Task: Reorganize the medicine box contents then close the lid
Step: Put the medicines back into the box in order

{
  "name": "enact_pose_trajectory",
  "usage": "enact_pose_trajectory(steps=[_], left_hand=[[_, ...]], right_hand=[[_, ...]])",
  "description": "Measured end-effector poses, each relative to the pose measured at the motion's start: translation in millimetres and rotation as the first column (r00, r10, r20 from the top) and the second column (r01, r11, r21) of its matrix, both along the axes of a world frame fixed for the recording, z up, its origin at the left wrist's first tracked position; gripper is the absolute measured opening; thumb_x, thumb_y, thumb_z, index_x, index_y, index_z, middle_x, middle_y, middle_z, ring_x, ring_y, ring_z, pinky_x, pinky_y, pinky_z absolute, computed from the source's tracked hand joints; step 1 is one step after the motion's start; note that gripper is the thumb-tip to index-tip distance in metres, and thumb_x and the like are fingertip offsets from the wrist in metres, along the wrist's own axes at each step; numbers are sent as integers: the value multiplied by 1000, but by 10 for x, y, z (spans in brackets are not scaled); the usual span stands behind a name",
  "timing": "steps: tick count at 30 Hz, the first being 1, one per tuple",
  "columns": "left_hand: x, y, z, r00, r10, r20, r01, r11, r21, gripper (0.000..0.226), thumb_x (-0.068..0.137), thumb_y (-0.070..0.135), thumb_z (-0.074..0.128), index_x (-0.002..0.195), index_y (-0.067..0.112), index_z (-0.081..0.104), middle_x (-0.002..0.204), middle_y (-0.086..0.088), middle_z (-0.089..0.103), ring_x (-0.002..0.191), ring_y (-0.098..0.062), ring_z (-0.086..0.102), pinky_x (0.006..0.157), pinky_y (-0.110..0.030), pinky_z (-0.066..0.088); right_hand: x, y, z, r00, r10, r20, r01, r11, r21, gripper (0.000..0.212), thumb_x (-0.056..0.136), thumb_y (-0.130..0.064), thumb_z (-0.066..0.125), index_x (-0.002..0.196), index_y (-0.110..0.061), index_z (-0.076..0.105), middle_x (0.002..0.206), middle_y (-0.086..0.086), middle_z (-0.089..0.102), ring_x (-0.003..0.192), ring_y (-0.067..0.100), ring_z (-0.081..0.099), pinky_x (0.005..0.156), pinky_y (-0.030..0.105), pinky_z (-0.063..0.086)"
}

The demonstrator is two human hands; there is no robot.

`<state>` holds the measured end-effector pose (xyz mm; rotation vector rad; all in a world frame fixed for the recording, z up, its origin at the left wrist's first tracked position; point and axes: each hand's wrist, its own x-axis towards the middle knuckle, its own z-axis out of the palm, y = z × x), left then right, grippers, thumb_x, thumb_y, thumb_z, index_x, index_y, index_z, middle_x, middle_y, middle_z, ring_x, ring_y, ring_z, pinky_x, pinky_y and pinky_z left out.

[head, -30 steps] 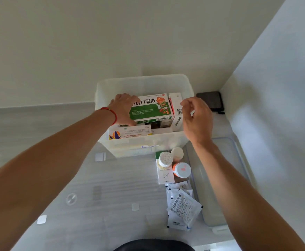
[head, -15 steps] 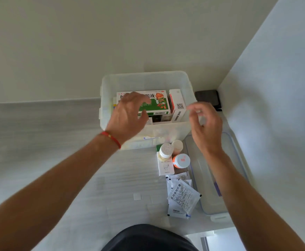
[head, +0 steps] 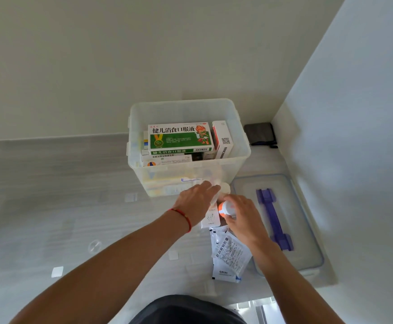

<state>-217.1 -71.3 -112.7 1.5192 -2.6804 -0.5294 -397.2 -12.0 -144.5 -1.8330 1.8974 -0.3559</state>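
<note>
The translucent medicine box (head: 242,157) stands open against the wall. It holds a green carton (head: 180,139), an upright white carton (head: 222,139) and more cartons below. Its lid (head: 307,230), with a purple handle, lies flat to the right. My right hand (head: 244,220) grips an orange-capped bottle (head: 224,208) in front of the box. My left hand (head: 195,202) reaches over a blurred white-capped bottle (head: 214,198); its grip is hidden. Another pale bottle (head: 225,187) stands by the box wall. A small white carton (head: 210,218) and several sachets (head: 230,256) lie on the table.
A dark pouch (head: 259,134) lies in the corner behind the box. Walls close off the back and right sides. The grey table (head: 50,195) stretches to the left, with small white stickers (head: 57,271) on it.
Both hands have left the box and dropped to the bottles in front of it. My right hand has taken hold of the orange-capped bottle.
</note>
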Motion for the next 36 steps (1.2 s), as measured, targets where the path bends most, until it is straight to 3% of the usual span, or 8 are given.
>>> enact_pose_trajectory(steps=[6, 10, 14, 17, 20, 23, 26, 36], left_hand=[[142, 107, 202, 970, 31, -239, -42, 998, -41, 45, 92, 23, 65, 136, 25, 53, 123, 0, 58, 103, -27, 64, 85, -42, 54], [389, 150, 759, 787, 95, -609, -143, 989, -30, 47, 85, 32, 74, 128, 18, 61, 113, 3, 67, 86, -11, 66, 70, -29, 61], [627, -100, 1253, 606, 209, -768, -307, 952, 17, 42, 83, 32, 78, 122, 22, 64, 106, 9, 69, 84, -5, 70, 68, -13, 58], [649, -349, 1336, 584, 308, -751, -457, 889, 9, 41, 81, 27, 80, 119, 23, 65, 107, 5, 69, 85, -7, 69, 72, -19, 59], [599, -509, 1237, 584, 371, -722, -513, 858, 26, 40, 79, 25, 79, 117, 25, 66, 108, 6, 69, 89, -10, 67, 77, -26, 58], [599, -565, 1070, 584, 389, -712, -527, 849, 32, 41, 79, 25, 79, 118, 26, 65, 110, 5, 69, 88, -10, 67, 74, -16, 54], [631, -581, 944, 577, 402, -711, -534, 844, 45, 42, 79, 25, 79, 118, 25, 66, 109, 6, 69, 88, -12, 68, 76, -22, 57], [638, -600, 828, 622, 394, -677, -496, 867, 49, 41, 80, 19, 78, 119, 20, 66, 109, 4, 68, 81, -15, 68, 73, -26, 58]], right_hand=[[-254, -27, 565, 996, -69, 55, 73, 995, -64, 46, 85, -41, 72, 128, -27, 59, 113, -7, 67, 104, 11, 61, 87, 30, 50], [-426, -58, 1376, 965, -91, 245, 142, 969, -200, 42, 73, -58, 70, 111, -40, 64, 96, -22, 69, 81, 0, 67, 70, 24, 56], [-407, -339, 1968, 922, -43, 385, 196, 909, -367, 42, 81, -53, 68, 119, -36, 65, 104, -19, 70, 90, 8, 70, 75, 26, 59], [-275, -741, 2018, 958, -2, 287, 125, 903, -411, 40, 84, -42, 74, 122, -30, 65, 102, -19, 69, 93, 9, 68, 84, 26, 55], [-98, -1154, 1806, 998, 61, 25, -51, 952, -301, 50, 81, -33, 80, 128, -23, 65, 111, -1, 72, 105, 24, 65, 94, 42, 50], [13, -1439, 1534, 947, 117, -300, -164, 977, -139, 55, 79, -35, 75, 132, -27, 63, 116, 2, 73, 112, 32, 62, 97, 47, 45], [62, -1608, 1301, 875, 170, -453, -213, 976, -46, 54, 76, -35, 77, 128, -32, 65, 112, 0, 72, 113, 31, 57, 98, 46, 37], [26, -1677, 1039, 941, 127, -312, -164, 982, -95, 31, 90, -17, 68, 112, -38, 74, 124, -11, 68, 124, 20, 51, 98, 50, 32]])
